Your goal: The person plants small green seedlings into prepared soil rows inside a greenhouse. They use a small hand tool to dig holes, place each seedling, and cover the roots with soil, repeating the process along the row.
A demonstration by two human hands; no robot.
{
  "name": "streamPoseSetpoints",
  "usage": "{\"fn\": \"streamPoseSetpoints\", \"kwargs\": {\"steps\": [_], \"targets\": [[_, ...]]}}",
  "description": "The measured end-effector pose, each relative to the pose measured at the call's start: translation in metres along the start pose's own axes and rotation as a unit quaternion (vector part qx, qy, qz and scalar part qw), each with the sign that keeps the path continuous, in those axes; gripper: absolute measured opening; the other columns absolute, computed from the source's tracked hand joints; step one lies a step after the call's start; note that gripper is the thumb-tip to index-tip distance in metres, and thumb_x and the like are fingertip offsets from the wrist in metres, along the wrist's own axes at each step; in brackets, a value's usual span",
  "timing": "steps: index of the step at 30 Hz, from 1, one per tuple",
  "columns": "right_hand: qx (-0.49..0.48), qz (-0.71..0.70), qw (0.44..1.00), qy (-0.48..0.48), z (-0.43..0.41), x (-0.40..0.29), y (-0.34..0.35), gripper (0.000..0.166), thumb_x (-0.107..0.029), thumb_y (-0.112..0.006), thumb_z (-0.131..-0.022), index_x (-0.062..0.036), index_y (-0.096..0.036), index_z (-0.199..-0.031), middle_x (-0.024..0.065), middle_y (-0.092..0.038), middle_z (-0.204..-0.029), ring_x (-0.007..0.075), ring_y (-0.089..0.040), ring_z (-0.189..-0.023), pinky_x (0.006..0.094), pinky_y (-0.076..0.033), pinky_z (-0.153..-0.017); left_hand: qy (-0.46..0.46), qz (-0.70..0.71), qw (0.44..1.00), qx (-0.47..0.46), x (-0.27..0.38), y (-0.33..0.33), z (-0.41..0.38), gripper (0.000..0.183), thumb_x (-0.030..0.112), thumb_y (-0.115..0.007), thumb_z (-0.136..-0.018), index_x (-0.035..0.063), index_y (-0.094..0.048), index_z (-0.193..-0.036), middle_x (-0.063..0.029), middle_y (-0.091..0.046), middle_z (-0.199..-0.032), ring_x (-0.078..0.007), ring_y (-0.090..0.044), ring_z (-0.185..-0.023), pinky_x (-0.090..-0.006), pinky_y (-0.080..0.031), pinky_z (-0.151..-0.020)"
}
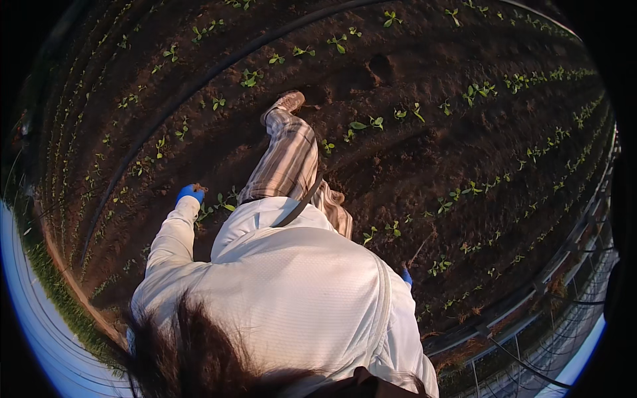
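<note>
My left hand point(187, 193), in a blue glove, is closed around a small brown clump point(199, 188) that looks like soil or dry roots. It hovers by leafy seedlings point(225, 202) in a row of dark soil. Only a sliver of my right hand point(407, 276), also gloved in blue, shows past the white sleeve. A thin brown stick or stem point(419, 250) rises from beside it; whether the fingers grip it is hidden. Close to that hand grows another green seedling point(440, 266).
Rows of young plants point(478, 92) cross the tilled soil point(398, 184). A black hose point(199, 82) curves over the ground at left. My shoe point(290, 101) stands between rows. A dark strap point(302, 202) hangs at my waist. Metal rails point(562, 268) edge the bed at right.
</note>
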State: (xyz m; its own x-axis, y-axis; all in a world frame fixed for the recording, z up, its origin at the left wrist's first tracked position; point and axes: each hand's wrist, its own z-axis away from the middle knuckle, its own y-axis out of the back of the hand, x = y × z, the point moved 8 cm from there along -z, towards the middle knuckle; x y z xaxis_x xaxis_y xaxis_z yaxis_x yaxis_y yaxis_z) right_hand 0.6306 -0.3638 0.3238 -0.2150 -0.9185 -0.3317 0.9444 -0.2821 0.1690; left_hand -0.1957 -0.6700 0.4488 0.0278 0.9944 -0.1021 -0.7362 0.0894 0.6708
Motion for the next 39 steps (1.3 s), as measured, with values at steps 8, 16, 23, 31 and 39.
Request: {"fn": "streamPoseSetpoints", "kwargs": {"steps": [8,16,23,31,39], "targets": [[0.000,0.011,0.999,-0.043,0.085,-0.007,-0.178,0.023,-0.030,-0.062,-0.076,-0.0081,-0.061,-0.082,0.0052,-0.061,-0.074,0.0217,-0.055,-0.067,0.0334,-0.047,-0.063,-0.087,0.107,0.990,0.043,0.005,0.070,-0.089,0.028,0.024,-0.053,-0.079,0.0081,-0.058,-0.101,-0.0093,-0.061,-0.080,-0.0145,-0.054,-0.063,-0.0290,-0.045,-0.062],[-0.046,0.067,0.997,-0.006,0.124,-0.064,-0.395,0.011,-0.020,-0.059,-0.078,-0.0093,-0.060,-0.079,0.0025,-0.059,-0.069,0.0159,-0.052,-0.060,0.0261,-0.044,-0.055,0.084,0.309,0.947,-0.019,-0.122,0.098,-0.177,0.030,0.021,-0.054,-0.081,0.0100,-0.054,-0.109,-0.0041,-0.060,-0.082,-0.0119,-0.051,-0.058,-0.0283,-0.042,-0.052],[-0.150,0.119,0.977,0.097,0.223,-0.109,-0.542,0.017,-0.024,-0.057,-0.079,-0.0080,-0.061,-0.083,0.0023,-0.060,-0.071,0.0150,-0.054,-0.062,0.0246,-0.044,-0.056,0.168,0.348,0.922,0.010,-0.140,0.092,-0.133,0.033,0.022,-0.057,-0.079,0.0081,-0.054,-0.109,-0.0037,-0.060,-0.086,-0.0115,-0.054,-0.065,-0.0274,-0.043,-0.058],[-0.158,0.206,0.963,0.072,0.214,-0.097,-0.405,0.020,-0.028,-0.055,-0.080,-0.0084,-0.061,-0.082,0.0020,-0.059,-0.069,0.0151,-0.055,-0.061,0.0260,-0.043,-0.050,0.106,0.072,0.990,-0.052,-0.164,-0.039,-0.015,0.053,0.038,-0.057,-0.073,0.0099,-0.048,-0.117,-0.0157,-0.047,-0.118,-0.0314,-0.046,-0.108,-0.0362,-0.039,-0.089],[-0.119,0.259,0.958,0.016,0.197,-0.075,-0.328,0.017,-0.026,-0.055,-0.080,-0.0097,-0.059,-0.081,0.0041,-0.058,-0.068,0.0183,-0.053,-0.059,0.0298,-0.044,-0.050,0.122,0.156,0.978,-0.062,-0.216,-0.039,0.009,0.057,0.036,-0.060,-0.073,0.0052,-0.044,-0.119,-0.0147,-0.044,-0.122,-0.0305,-0.042,-0.112,-0.0355,-0.038,-0.090]]}}
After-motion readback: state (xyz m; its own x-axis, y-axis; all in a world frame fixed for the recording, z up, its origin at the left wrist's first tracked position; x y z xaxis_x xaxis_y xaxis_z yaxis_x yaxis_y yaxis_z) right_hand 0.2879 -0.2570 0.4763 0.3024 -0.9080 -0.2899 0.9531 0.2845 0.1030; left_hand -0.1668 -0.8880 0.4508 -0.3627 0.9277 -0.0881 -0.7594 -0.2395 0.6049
